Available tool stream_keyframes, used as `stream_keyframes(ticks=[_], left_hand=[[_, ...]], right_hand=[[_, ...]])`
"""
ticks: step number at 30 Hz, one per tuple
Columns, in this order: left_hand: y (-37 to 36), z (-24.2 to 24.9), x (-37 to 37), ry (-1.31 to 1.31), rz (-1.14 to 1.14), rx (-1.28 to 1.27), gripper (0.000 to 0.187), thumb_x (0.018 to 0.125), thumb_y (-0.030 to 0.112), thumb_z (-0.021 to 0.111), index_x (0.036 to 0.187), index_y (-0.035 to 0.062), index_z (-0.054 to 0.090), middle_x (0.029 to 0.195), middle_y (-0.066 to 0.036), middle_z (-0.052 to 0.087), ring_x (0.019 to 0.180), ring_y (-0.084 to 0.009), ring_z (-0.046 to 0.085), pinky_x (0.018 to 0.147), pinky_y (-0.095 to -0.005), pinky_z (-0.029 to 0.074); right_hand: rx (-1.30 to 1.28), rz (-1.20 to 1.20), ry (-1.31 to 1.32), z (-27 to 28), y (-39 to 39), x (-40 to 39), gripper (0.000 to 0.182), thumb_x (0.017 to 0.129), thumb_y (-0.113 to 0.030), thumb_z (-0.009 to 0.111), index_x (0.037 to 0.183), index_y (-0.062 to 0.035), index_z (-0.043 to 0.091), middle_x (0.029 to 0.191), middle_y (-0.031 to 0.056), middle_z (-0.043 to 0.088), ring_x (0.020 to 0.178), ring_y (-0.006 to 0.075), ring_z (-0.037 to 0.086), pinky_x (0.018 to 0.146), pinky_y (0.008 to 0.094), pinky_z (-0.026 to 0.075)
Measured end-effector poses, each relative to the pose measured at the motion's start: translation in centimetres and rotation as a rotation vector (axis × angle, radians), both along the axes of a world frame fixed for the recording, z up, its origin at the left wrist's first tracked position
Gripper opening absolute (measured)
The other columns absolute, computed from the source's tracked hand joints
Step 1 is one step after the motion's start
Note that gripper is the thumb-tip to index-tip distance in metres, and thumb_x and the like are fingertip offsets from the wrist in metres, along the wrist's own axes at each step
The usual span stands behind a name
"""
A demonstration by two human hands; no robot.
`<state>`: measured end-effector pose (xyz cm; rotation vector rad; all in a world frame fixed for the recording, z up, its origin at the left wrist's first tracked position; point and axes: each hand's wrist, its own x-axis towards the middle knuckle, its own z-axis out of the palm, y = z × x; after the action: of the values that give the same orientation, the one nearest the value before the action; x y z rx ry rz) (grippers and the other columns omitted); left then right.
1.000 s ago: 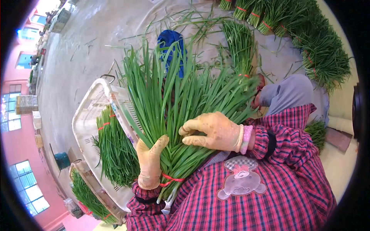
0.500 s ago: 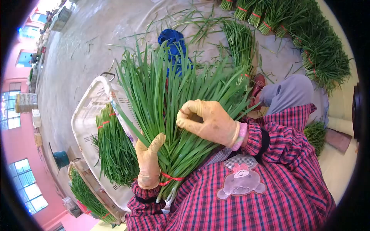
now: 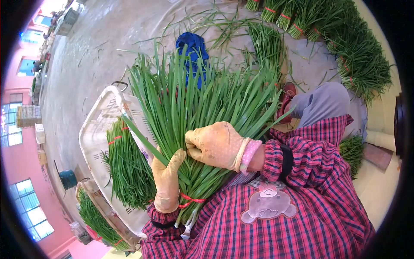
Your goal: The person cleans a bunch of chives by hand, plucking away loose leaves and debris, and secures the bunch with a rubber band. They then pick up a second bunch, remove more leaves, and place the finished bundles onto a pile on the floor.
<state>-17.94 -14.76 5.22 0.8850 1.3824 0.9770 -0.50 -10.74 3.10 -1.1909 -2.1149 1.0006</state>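
Observation:
A large bunch of long green leaves (image 3: pixel 207 99) fans out in front of my chest, its stems bound low down by a red band (image 3: pixel 192 200). My left hand (image 3: pixel 167 179), in a pale yellow glove, grips the bunch from the left side just above the band, thumb across the leaves. Over the middle of the bunch, my right hand (image 3: pixel 217 146), gloved too, has its fingers bent and pressed together among the leaves. What those fingertips pinch is too hidden to tell.
At the left, a white crate (image 3: pixel 92 138) holds banded green bunches (image 3: pixel 129 172); another crate (image 3: pixel 114 216) sits below it. Blue cloth (image 3: pixel 192 52) and loose leaves lie on the floor ahead. More banded bunches (image 3: pixel 358 56) line the upper right.
My right hand has moved left and slightly down, closer to my left hand, with its fingers now in against the leaves. The left hand has stayed in place on the bunch.

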Motion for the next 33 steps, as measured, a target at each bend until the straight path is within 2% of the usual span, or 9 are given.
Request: stream_keyframes(ticks=[6,9,14,18,20,25,28,30,33], left_hand=[[-0.5,0.1,-0.6,0.010,0.087,-0.031,0.039,0.088,0.006,0.066,0.124,-0.0016,0.054,0.107,-0.005,0.064,0.091,-0.0120,0.062,0.083,-0.0258,0.050],[-0.9,-0.6,-1.6,0.003,0.198,-0.069,0.038,0.087,0.006,0.067,0.122,-0.0018,0.055,0.108,-0.006,0.064,0.091,-0.0133,0.063,0.084,-0.0266,0.051],[-0.6,0.9,-0.1,-0.095,0.197,-0.012,0.034,0.086,0.005,0.067,0.118,-0.0015,0.057,0.106,-0.006,0.065,0.090,-0.0143,0.063,0.083,-0.0274,0.051],[-0.2,2.1,0.5,-0.016,0.172,0.007,0.036,0.085,0.004,0.068,0.118,-0.0021,0.056,0.103,-0.006,0.065,0.088,-0.0135,0.062,0.081,-0.0268,0.051],[-0.2,3.2,1.2,0.025,0.149,0.020,0.037,0.085,0.004,0.067,0.119,-0.0024,0.055,0.103,-0.005,0.064,0.087,-0.0129,0.062,0.081,-0.0260,0.050],[-1.8,7.8,1.3,0.158,0.123,0.216,0.042,0.085,0.000,0.062,0.124,-0.0042,0.049,0.110,-0.008,0.060,0.092,-0.0136,0.058,0.082,-0.0248,0.047],[-1.5,9.4,2.3,0.223,0.117,0.175,0.054,0.084,0.004,0.066,0.132,-0.0058,0.042,0.115,-0.011,0.060,0.099,-0.0165,0.057,0.088,-0.0288,0.046],[-1.0,7.9,1.5,0.510,-0.344,0.348,0.064,0.083,0.009,0.070,0.137,-0.0067,0.038,0.117,-0.012,0.060,0.102,-0.0179,0.057,0.091,-0.0305,0.045],[-0.1,6.3,0.5,0.215,-0.260,0.209,0.061,0.091,0.027,0.063,0.139,-0.0046,0.041,0.120,-0.012,0.060,0.100,-0.0172,0.057,0.090,-0.0307,0.045]], right_hand=[[0.109,-0.452,0.076,-0.4,3.8,5.6,0.019,0.089,-0.025,0.060,0.084,-0.0072,0.059,0.077,0.0152,0.065,0.070,0.0336,0.064,0.062,0.0406,0.052],[0.126,-0.628,0.302,0.7,3.4,9.9,0.016,0.087,-0.015,0.065,0.099,-0.0033,0.062,0.084,0.0080,0.066,0.075,0.0164,0.064,0.071,0.0296,0.052],[-0.906,-0.312,0.443,1.0,-0.5,13.4,0.037,0.095,-0.036,0.060,0.090,0.0010,0.064,0.078,0.0055,0.065,0.066,0.0131,0.061,0.064,0.0278,0.052],[-0.674,-0.244,-0.001,-0.6,-0.5,10.4,0.059,0.089,-0.052,0.061,0.106,0.0049,0.062,0.086,0.0147,0.066,0.080,0.0190,0.064,0.073,0.0313,0.052],[-0.844,-0.251,0.169,1.4,0.1,9.0,0.064,0.088,-0.053,0.062,0.118,0.0035,0.057,0.098,0.0146,0.066,0.090,0.0204,0.063,0.078,0.0329,0.052],[-0.883,-0.086,0.899,4.6,0.8,7.0,0.065,0.089,-0.030,0.069,0.140,-0.0038,0.039,0.130,0.0066,0.053,0.115,0.0149,0.050,0.098,0.0322,0.042],[-0.831,-0.066,1.074,3.7,1.4,4.8,0.064,0.088,-0.026,0.070,0.141,-0.0045,0.039,0.132,0.0070,0.052,0.115,0.0154,0.050,0.098,0.0330,0.043],[-0.800,-0.115,1.022,3.3,1.7,4.7,0.064,0.086,-0.020,0.071,0.140,-0.0040,0.040,0.129,0.0074,0.055,0.115,0.0170,0.051,0.097,0.0333,0.043],[-0.998,-0.243,0.987,-0.8,2.7,4.5,0.060,0.083,-0.014,0.071,0.137,-0.0031,0.045,0.124,0.0072,0.060,0.114,0.0194,0.054,0.098,0.0326,0.042]])
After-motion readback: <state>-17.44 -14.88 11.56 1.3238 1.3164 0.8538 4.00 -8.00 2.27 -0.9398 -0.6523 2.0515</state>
